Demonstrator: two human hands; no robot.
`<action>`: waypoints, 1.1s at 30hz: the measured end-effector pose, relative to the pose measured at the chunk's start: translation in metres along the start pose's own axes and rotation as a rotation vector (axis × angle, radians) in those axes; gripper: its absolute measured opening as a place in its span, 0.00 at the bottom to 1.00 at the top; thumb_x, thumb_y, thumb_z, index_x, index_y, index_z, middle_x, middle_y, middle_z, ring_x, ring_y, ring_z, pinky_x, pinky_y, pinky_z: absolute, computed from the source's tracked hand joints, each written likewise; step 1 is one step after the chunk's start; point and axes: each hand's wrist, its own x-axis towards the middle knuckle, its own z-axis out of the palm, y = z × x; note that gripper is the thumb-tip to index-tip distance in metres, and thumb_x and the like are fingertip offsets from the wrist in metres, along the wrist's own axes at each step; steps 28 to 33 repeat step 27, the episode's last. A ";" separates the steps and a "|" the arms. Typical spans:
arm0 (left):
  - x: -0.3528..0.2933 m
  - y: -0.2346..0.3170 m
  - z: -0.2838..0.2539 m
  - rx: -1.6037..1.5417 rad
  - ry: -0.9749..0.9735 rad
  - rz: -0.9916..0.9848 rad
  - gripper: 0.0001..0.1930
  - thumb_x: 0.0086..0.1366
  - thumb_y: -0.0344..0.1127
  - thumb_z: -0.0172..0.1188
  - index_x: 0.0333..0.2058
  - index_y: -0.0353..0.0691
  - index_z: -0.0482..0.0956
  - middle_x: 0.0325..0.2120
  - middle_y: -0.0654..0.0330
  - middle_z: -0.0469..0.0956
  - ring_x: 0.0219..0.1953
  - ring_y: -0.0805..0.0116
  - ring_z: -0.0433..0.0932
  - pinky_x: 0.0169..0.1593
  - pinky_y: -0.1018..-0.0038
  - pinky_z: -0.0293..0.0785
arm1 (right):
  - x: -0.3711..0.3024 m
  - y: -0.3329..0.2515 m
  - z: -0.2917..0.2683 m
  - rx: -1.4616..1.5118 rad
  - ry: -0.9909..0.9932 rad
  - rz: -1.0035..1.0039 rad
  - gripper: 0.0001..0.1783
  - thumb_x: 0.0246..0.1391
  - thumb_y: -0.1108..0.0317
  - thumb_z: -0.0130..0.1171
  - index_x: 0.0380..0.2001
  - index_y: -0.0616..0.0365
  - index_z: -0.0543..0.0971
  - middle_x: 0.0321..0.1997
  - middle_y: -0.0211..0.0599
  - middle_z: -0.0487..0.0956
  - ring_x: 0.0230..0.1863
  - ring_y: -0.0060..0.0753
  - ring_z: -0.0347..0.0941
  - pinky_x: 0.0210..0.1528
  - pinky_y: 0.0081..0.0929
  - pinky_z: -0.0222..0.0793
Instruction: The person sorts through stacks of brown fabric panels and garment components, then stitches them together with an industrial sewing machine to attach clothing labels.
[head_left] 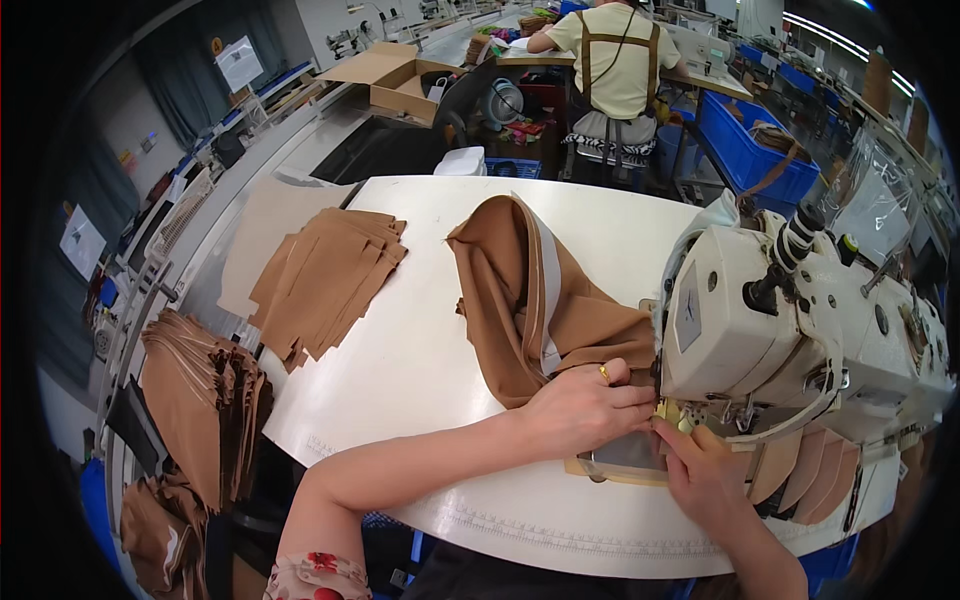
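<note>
A large brown fabric piece (pixel 600 325) with a pale strip (pixel 550 300) stands bunched on the white table, its right end running to the sewing machine (pixel 740 310). My left hand (pixel 585 405), with a ring on one finger, presses and pinches the fabric's near edge just left of the presser foot. Close to the foot on the near side, my right hand (pixel 700 470) has its fingers curled together. What lies between its fingertips is hidden. Both hands' fingertips nearly meet beside the needle area.
Flat brown fabric panels (pixel 325 275) lie stacked at the table's left. More folded brown pieces (pixel 195 400) hang beyond its left edge. Curved brown pieces (pixel 820 475) rest under the machine's right side. Behind are a cardboard box (pixel 405 90), a blue crate (pixel 750 150) and a seated person (pixel 615 60).
</note>
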 end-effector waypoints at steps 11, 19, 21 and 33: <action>-0.053 -0.113 -0.125 -0.473 0.266 -1.302 0.35 0.61 0.37 0.73 0.64 0.35 0.67 0.37 0.59 0.81 0.32 0.76 0.80 0.30 0.77 0.76 | 0.048 -0.064 0.024 0.228 0.335 -0.295 0.26 0.49 0.79 0.62 0.55 0.57 0.78 0.49 0.41 0.78 0.31 0.33 0.79 0.31 0.30 0.77; -0.144 -0.039 -0.241 0.119 0.791 -0.906 0.06 0.65 0.19 0.53 0.34 0.34 0.79 0.27 0.69 0.79 0.28 0.84 0.75 0.31 0.84 0.69 | 0.105 -0.089 0.039 0.370 0.322 -0.352 0.12 0.54 0.86 0.57 0.41 0.63 0.77 0.36 0.44 0.75 0.30 0.45 0.74 0.32 0.35 0.73; -0.181 -0.020 -0.263 0.478 0.636 -0.924 0.07 0.58 0.20 0.59 0.33 0.39 0.82 0.28 0.61 0.78 0.28 0.70 0.80 0.31 0.76 0.74 | 0.082 -0.086 0.030 0.616 0.387 -0.258 0.09 0.59 0.88 0.49 0.39 0.64 0.74 0.37 0.41 0.72 0.30 0.30 0.71 0.28 0.28 0.70; -0.218 0.074 -0.249 0.525 0.048 -0.771 0.26 0.56 0.38 0.66 0.55 0.45 0.74 0.72 0.44 0.52 0.74 0.38 0.49 0.71 0.42 0.50 | 0.036 -0.026 0.085 0.863 0.001 -0.166 0.14 0.69 0.70 0.51 0.56 0.57 0.70 0.59 0.44 0.75 0.49 0.36 0.71 0.51 0.31 0.68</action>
